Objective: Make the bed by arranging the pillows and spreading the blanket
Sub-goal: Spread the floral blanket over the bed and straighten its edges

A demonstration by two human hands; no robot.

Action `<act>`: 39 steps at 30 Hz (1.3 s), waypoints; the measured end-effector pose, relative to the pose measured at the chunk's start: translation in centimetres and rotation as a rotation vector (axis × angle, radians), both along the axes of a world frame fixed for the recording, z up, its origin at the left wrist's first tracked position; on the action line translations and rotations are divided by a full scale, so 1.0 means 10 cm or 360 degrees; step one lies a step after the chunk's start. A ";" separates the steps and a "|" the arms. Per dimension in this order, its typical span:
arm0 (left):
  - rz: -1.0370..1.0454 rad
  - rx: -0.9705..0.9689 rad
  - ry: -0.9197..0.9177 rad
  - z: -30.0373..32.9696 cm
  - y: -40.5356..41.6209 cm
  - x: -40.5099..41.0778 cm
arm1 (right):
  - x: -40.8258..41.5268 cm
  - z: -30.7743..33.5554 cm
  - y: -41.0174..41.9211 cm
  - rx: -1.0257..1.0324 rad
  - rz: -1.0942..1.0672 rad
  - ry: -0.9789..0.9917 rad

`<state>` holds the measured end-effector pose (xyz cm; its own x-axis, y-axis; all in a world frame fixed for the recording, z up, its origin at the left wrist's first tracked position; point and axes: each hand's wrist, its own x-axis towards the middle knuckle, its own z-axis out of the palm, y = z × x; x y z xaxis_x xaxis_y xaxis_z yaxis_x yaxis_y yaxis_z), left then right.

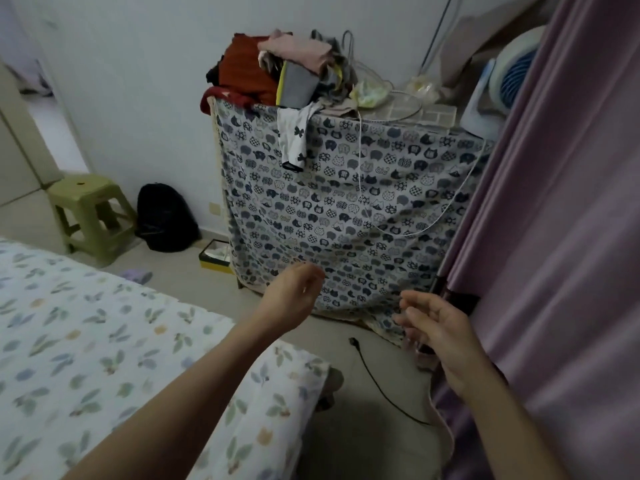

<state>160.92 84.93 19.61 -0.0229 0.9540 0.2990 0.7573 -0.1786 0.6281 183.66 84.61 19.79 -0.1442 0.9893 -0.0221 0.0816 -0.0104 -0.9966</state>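
Dim, flat indoor light with a cool cast; the doorway [52, 133] at far left is the brightest patch. Shadows are soft, deepest on the floor [363, 427] under the bed [104, 341] corner. Both hands are slightly motion-blurred. Wide-angle distortion bends the curtain [554, 237] and wall edges. No glare.

Both hands, left [292, 299] and right [438, 332], reach forward, loosely curled, empty.

Bed [104, 341] cut by left and bottom edges, left hand [294, 299] fingertips blurred, cabinet behind cloth [346, 209] hidden
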 end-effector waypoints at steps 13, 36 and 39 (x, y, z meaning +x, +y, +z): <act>0.0458 -0.0120 -0.0063 -0.22 1.86 0.08 | -0.09 -0.25 2.53 -0.0094 0.0473 -0.0071; 0.1501 -0.0149 -0.0168 -0.36 3.77 -1.78 | -2.81 -0.20 5.42 -0.0075 0.1523 -0.0114; 0.1584 -0.0153 -0.0178 -0.39 3.86 -2.03 | -3.23 -0.26 5.54 -0.0136 0.1652 -0.0114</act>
<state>140.63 123.58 15.72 -0.8460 0.5057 0.1687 0.4701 0.5585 0.6834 151.40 140.00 17.14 -0.9182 0.3748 -0.1282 0.1497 0.0287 -0.9883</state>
